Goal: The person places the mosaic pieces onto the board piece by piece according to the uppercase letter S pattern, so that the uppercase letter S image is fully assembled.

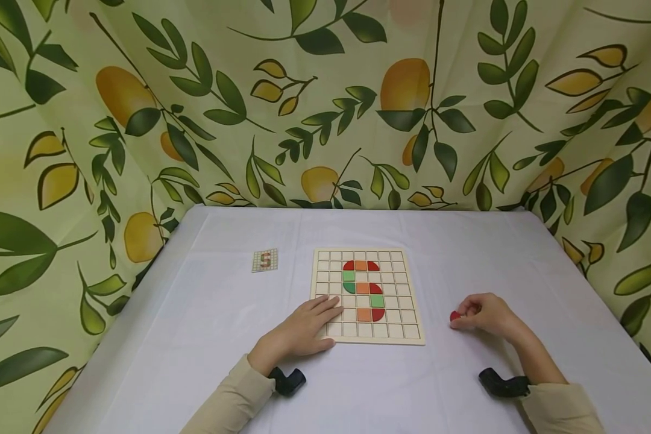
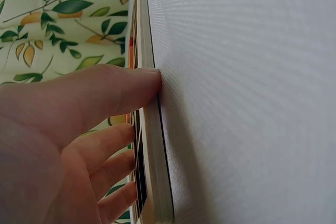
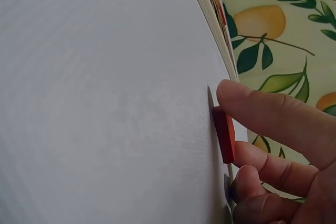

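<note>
A pale wooden grid board [image 1: 412, 331] lies on the table, with coloured tiles set in its cells in an S-like shape. The tiles are red rounded corners, orange squares [image 1: 364, 314], light green squares [image 1: 377, 301] and a dark green rounded corner [image 1: 349, 288]. My left hand [image 1: 306, 325] rests on the board's left front corner, fingers spread over the cells; the left wrist view has its thumb [image 2: 126, 85] at the board's edge. Right of the board, my right hand [image 1: 488, 313] pinches a small red tile [image 3: 224, 135] between thumb and finger, close over the tablecloth.
A small pattern card [image 1: 264, 260] with a similar S on a grid lies left of the board. White cloth [image 1: 217, 313] covers the table. Behind and on both sides hangs a leaf-and-fruit curtain [image 1: 336, 138]. Dark wrist mounts [image 1: 503, 384] stick out near both sleeves.
</note>
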Action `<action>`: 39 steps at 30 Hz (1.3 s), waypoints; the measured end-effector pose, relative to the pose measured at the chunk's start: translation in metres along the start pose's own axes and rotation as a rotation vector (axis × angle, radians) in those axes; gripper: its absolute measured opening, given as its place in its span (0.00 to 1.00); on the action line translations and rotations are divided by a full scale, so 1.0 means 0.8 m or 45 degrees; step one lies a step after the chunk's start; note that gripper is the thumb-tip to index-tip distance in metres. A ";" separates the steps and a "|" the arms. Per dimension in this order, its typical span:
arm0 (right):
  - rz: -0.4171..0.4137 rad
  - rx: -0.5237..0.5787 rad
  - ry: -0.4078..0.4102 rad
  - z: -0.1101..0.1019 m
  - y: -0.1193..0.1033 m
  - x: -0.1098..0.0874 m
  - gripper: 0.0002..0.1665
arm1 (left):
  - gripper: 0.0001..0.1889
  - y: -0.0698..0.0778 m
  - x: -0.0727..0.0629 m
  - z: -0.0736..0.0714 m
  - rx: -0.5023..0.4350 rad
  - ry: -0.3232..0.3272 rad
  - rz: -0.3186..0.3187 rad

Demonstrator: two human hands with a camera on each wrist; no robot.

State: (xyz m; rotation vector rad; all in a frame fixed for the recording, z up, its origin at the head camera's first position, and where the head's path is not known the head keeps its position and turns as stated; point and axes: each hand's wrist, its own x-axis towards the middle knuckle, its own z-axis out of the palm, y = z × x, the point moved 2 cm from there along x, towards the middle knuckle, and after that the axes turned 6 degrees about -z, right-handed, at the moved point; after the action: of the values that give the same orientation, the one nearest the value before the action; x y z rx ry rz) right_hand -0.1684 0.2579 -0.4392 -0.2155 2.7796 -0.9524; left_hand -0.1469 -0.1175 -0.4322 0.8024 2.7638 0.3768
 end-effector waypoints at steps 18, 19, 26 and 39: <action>-0.031 0.136 -0.052 0.001 0.010 0.004 0.17 | 0.32 0.001 -0.001 -0.002 -0.007 -0.003 -0.002; -0.038 0.135 -0.052 0.001 0.010 0.004 0.17 | 0.32 0.001 -0.001 -0.002 -0.011 -0.003 0.001; -0.046 0.122 -0.027 0.003 0.010 0.005 0.16 | 0.32 0.000 -0.001 -0.001 0.016 0.005 0.013; -0.062 0.119 -0.024 0.010 -0.008 0.009 0.18 | 0.32 0.000 0.000 0.001 0.005 0.004 0.007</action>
State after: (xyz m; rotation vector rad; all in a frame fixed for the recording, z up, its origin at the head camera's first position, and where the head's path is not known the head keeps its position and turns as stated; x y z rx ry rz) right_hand -0.1729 0.2469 -0.4422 -0.2781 2.7162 -1.0831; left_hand -0.1463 -0.1171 -0.4329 0.8112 2.7667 0.3736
